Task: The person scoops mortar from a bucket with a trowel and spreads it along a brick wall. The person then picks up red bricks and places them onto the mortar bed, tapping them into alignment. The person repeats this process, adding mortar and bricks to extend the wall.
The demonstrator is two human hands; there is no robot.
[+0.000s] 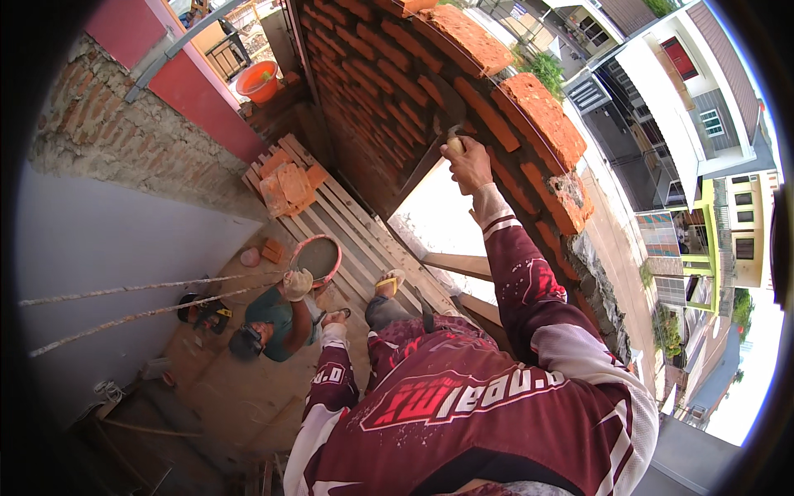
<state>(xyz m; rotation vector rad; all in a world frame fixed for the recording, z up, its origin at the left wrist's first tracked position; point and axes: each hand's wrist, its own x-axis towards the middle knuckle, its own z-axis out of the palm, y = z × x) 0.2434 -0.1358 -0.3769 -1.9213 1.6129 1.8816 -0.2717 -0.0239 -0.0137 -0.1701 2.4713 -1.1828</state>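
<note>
My right hand point(471, 164) is closed around the pale handle of a trowel point(452, 109). The dark blade lies against the inner face of a red brick wall point(372, 70), below its top course. My left hand point(335, 319) hangs low at my side, near a bucket of grey mortar point(318, 259); it is small in view, and its fingers do not show clearly. Orange bricks point(542, 116) form the wall's top edge, and a thin string runs along them. Grey mortar point(597, 285) covers the wall's nearer end.
Below, a co-worker point(281, 322) has a gloved hand at the bucket's rim. My sandalled foot point(389, 283) stands on a slatted plank platform point(335, 217). Stacked bricks point(287, 188) lie farther along it. An orange basin point(257, 82) sits beyond. Two ropes point(149, 289) cross at left.
</note>
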